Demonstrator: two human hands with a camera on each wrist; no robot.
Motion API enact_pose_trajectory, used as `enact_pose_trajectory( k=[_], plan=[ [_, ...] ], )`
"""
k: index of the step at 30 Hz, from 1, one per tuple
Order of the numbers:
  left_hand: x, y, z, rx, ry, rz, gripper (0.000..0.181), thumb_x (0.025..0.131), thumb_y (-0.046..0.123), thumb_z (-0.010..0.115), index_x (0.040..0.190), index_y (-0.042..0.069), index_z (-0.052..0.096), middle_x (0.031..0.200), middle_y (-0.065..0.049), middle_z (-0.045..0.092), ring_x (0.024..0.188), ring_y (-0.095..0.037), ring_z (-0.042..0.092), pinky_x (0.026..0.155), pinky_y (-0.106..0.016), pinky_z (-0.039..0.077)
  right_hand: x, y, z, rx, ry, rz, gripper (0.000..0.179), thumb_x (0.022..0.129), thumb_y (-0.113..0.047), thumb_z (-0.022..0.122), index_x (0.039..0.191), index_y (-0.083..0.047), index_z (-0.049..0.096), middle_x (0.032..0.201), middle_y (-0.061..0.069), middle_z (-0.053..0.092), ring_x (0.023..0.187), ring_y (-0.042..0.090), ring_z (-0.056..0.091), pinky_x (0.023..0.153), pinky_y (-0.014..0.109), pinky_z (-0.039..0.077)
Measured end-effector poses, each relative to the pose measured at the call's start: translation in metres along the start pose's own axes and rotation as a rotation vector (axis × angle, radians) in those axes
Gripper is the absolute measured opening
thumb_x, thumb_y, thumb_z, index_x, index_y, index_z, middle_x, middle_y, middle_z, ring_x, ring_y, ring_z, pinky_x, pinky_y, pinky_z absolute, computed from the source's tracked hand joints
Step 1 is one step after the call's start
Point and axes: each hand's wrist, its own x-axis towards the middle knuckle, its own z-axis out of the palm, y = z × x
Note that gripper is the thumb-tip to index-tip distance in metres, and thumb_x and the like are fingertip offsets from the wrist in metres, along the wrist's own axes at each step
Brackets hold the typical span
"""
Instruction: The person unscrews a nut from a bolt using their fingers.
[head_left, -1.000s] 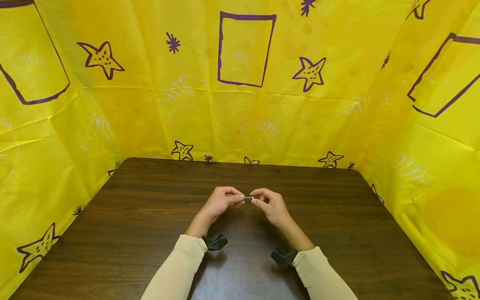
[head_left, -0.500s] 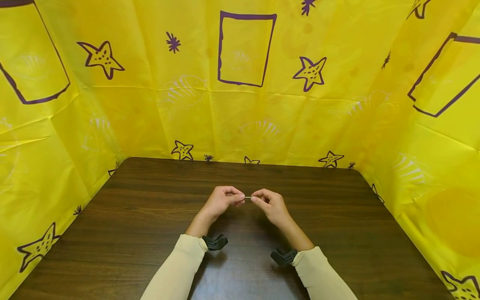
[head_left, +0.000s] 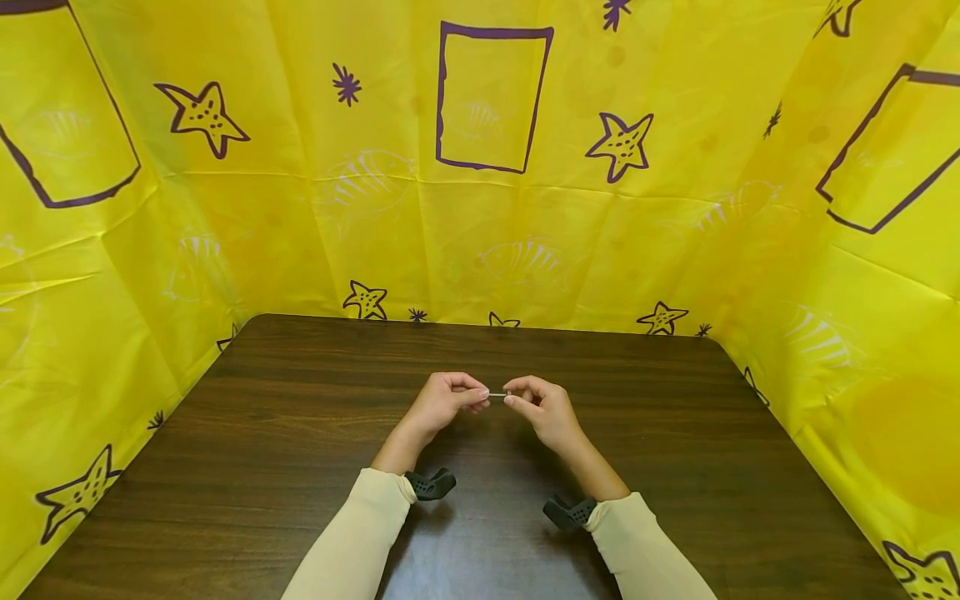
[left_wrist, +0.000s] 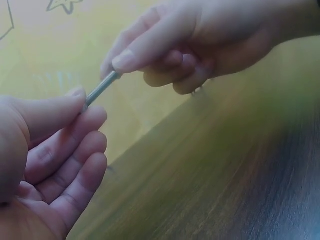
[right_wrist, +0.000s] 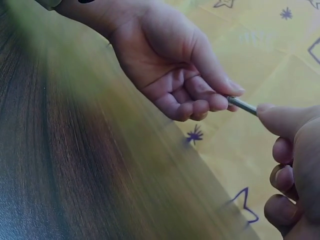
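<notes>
A thin, silvery threaded bolt [left_wrist: 101, 90] spans the gap between my two hands, above the table. My left hand [head_left: 446, 402] pinches one end between thumb and index finger; its other fingers are loosely bent in the left wrist view. At the opposite end, my right hand [head_left: 542, 410] holds the bolt with thumb and index finger. The tip of the bolt [right_wrist: 243, 106] in the left hand is mostly covered by the fingers. Whatever sits at the right-hand end is too small and hidden to make out.
A dark wood-grain table [head_left: 300, 433] lies beneath the hands. Yellow cloth [head_left: 480, 217] printed with starfish and fish hangs along its back and sides. Dark wrist cameras [head_left: 430, 484] sit at both cuffs.
My right thumb and index finger closed over the bolt's right end half a second ago, and now they have shifted slightly right, showing more shaft. The left hand stays put.
</notes>
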Motion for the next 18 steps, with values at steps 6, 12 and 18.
enact_pose_trajectory(
  k=[6, 12, 18],
  plan=[
    [0.0, -0.003, 0.001, 0.12, 0.041, -0.02, 0.011, 0.086, 0.006, 0.073, 0.088, -0.005, 0.073, 0.076, -0.012, 0.071, 0.077, -0.037, 0.068, 0.071, -0.043, 0.056, 0.0, 0.005, -0.001, -0.136, -0.016, 0.08, 0.013, 0.082, -0.007, 0.078, 0.093, -0.006, 0.073, 0.056, -0.004, 0.044, 0.048, 0.007, 0.037, 0.046, 0.022, 0.029],
    [-0.002, -0.005, 0.002, 0.326, 0.045, 0.009, 0.007, 0.084, 0.009, 0.076, 0.082, 0.002, 0.075, 0.073, -0.011, 0.071, 0.065, -0.026, 0.067, 0.06, -0.033, 0.054, -0.002, 0.012, -0.003, -0.304, -0.105, 0.205, 0.013, 0.083, -0.011, 0.078, 0.095, -0.008, 0.074, 0.056, -0.003, 0.044, 0.045, 0.01, 0.037, 0.044, 0.023, 0.031],
    [-0.003, -0.007, 0.002, 0.461, 0.069, 0.045, 0.007, 0.082, 0.012, 0.079, 0.076, 0.01, 0.075, 0.065, -0.001, 0.068, 0.057, -0.013, 0.061, 0.053, -0.027, 0.049, -0.004, 0.016, -0.005, -0.367, -0.142, 0.239, 0.011, 0.081, -0.012, 0.079, 0.091, -0.009, 0.074, 0.057, -0.003, 0.048, 0.047, 0.01, 0.041, 0.044, 0.024, 0.034]
  ],
)
